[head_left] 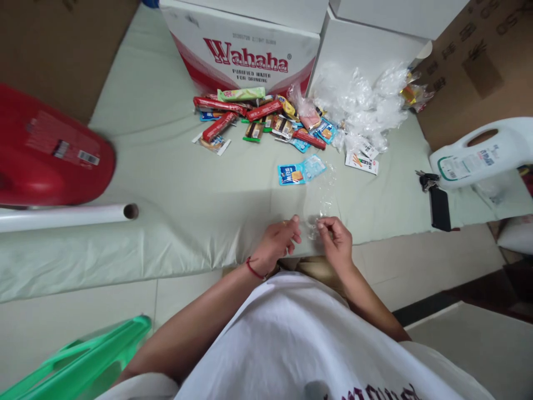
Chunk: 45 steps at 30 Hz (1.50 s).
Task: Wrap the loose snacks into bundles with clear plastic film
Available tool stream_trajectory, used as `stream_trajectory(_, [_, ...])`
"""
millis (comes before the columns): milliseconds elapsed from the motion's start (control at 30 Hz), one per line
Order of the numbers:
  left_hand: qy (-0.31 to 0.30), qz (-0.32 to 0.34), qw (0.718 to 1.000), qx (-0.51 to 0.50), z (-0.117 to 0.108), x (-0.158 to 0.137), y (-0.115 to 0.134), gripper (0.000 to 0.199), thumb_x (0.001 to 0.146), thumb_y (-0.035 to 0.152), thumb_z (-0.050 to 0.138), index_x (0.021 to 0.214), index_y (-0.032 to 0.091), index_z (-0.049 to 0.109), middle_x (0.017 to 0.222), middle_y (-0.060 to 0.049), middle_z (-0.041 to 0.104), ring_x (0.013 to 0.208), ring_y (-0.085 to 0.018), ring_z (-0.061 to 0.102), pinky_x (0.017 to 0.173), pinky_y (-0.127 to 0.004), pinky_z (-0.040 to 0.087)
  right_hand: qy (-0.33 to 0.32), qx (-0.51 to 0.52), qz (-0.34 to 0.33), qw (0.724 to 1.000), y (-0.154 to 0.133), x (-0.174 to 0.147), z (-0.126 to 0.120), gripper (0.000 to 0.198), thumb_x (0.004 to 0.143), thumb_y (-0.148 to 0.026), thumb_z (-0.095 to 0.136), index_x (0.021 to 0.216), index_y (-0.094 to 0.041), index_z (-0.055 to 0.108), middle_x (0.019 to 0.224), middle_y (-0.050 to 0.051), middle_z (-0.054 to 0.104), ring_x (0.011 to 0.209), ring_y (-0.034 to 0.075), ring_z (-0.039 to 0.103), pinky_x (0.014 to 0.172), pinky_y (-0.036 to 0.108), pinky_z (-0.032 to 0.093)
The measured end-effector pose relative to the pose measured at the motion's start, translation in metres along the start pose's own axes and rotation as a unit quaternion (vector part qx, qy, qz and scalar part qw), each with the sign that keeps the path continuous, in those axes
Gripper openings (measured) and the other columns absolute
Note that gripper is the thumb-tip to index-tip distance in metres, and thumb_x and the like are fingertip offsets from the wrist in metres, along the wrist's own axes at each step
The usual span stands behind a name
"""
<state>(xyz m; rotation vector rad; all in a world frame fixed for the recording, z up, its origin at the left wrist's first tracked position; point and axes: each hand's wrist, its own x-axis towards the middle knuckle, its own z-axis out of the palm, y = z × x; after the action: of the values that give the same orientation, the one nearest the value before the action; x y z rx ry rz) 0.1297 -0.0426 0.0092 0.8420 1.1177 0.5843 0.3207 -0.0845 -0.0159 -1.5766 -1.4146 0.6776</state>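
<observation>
My right hand [336, 240] pinches the edge of a thin clear plastic bag [320, 203] between thumb and fingertips. The bag lies loosely on the pale green cloth and is hard to see against it. To its left is my left hand [280, 240], with a red cord at the wrist. Its fingers are loosely bent and apart, with nothing visible in them. Just beyond the hands lie two joined blue snack packets [291, 174]. Farther back is a heap of wrapped snacks [258, 123], with red sticks and small biscuit packs.
Crumpled clear bags [358, 105] pile up at the back right, beside a white snack packet [361, 163]. A Wahaha carton [250, 61] stands behind. A red jug [50, 150] and white roll [66, 216] occupy the left; a white bottle [478, 153], keys [427, 180] and black phone [440, 208] the right.
</observation>
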Motion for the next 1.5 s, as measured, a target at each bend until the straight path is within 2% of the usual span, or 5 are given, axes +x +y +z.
stream_trajectory(167, [0.037,0.080,0.983,0.161,0.010,0.015,0.005,0.041,0.075,0.061,0.072,0.069,0.021,0.061,0.063,0.000,0.060,0.057,-0.014,0.050,0.056,-0.027,0.035,-0.021,-0.051,-0.075,0.996,-0.006,0.001,0.003,0.017,0.103,-0.037,0.058,0.097,-0.024,0.069,0.088,0.004,0.069,0.084,0.020,0.063,0.080,0.036,0.052])
stream_trajectory(467, [0.121,0.032,0.979,0.160,-0.019,0.006,-0.021,0.025,0.080,0.047,0.057,0.073,0.023,0.053,0.062,0.003,0.053,0.057,-0.014,0.048,0.058,-0.028,0.038,0.104,0.262,0.161,0.946,0.013,0.009,-0.011,0.027,0.092,-0.049,0.075,0.094,-0.025,0.064,0.102,0.002,0.070,0.089,0.017,0.064,0.083,0.033,0.055])
stream_trajectory(733, [0.216,0.146,0.899,0.351,-0.011,0.017,0.000,0.055,0.079,0.029,0.067,0.132,0.014,0.058,0.130,-0.017,0.065,0.114,-0.029,0.067,0.104,-0.045,0.054,-0.024,0.384,0.139,0.913,0.004,0.004,-0.014,0.028,0.087,-0.050,0.081,0.086,-0.026,0.066,0.121,0.006,0.077,0.126,0.027,0.068,0.114,0.054,0.050])
stream_trajectory(1100, [0.100,0.234,0.749,0.612,0.029,0.048,0.067,0.065,0.085,0.020,0.072,0.144,0.006,0.050,0.143,-0.025,0.060,0.138,-0.038,0.054,0.114,-0.050,0.045,-0.115,0.340,0.094,0.929,0.008,-0.002,-0.011,0.021,0.095,-0.044,0.074,0.088,-0.025,0.068,0.141,0.007,0.072,0.135,0.030,0.065,0.124,0.054,0.040])
stream_trajectory(1500, [0.035,0.148,0.910,0.385,-0.003,0.071,0.040,0.026,0.094,0.033,0.053,0.076,0.019,0.065,0.067,-0.002,0.065,0.068,-0.019,0.060,0.065,-0.030,0.040,-0.026,0.464,0.163,0.870,0.003,0.011,-0.022,0.026,0.083,-0.043,0.087,0.083,-0.025,0.067,0.133,0.006,0.075,0.127,0.032,0.070,0.121,0.064,0.042])
